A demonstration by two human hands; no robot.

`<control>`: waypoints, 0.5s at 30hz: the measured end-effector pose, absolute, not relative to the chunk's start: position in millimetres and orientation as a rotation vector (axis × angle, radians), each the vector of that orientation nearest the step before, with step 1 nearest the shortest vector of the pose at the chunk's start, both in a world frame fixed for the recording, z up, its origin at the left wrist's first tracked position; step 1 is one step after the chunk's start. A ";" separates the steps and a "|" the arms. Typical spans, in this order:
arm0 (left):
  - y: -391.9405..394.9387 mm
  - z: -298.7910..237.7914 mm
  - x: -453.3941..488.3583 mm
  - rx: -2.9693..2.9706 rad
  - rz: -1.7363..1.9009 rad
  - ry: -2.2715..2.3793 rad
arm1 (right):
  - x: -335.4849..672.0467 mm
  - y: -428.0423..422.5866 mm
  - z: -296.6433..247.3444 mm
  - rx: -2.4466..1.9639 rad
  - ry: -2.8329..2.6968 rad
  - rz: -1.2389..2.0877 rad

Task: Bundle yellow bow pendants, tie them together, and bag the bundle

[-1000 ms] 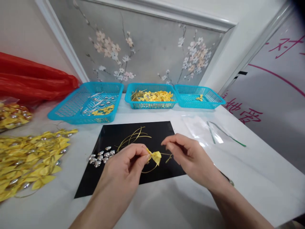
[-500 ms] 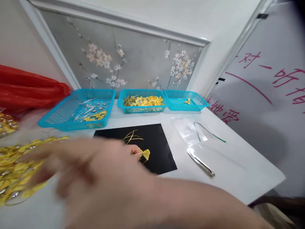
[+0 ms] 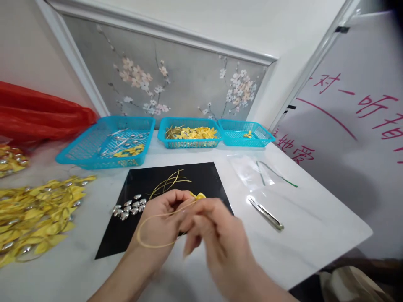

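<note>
Hands (image 3: 189, 222) meet, fingers pinching yellow bow (image 3: 199, 196) above black mat (image 3: 141, 184)

Glossy white table (image 3: 315, 235), matt black sheet (image 3: 208, 176), shiny metal tweezers (image 3: 266, 214)

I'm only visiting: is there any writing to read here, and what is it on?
"对一听指": red handwriting on the white board at the right; the last character is cut off at the edge, so it is uncertain.
"地" and one more character too unclear to read: red, lower on the same board.
No text shows on the blue baskets, the tweezers or the yellow bow in the left hand.
</note>
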State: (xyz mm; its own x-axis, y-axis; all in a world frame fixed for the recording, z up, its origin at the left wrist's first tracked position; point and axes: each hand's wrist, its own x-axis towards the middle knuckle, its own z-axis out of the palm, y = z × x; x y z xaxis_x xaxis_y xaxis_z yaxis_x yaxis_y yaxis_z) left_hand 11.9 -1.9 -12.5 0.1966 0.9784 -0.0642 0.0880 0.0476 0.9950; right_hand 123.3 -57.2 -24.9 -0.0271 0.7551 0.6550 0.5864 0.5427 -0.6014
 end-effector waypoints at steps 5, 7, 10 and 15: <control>-9.4 -2.2 13.5 1.137 0.833 1.064 | 147.7 -54.8 -24.6 -1.138 -1.509 0.489; -10.2 -2.0 14.0 1.062 0.812 1.059 | 149.7 -52.7 -25.2 -1.135 -1.497 0.425; -9.4 -3.8 14.2 1.009 0.797 1.074 | 150.8 -52.8 -27.2 -1.161 -1.503 0.355; -6.1 -6.0 14.0 0.964 0.808 1.095 | 152.3 -57.6 -30.1 -1.217 -1.559 0.256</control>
State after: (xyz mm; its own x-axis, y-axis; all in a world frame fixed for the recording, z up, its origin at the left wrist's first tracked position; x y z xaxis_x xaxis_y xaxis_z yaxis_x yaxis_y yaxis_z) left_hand 14.0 -6.1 -6.0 0.2698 0.8984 -0.3465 -0.0663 0.3763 0.9241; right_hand 152.3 -57.6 -30.1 0.1147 0.7903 0.6019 0.5558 0.4511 -0.6983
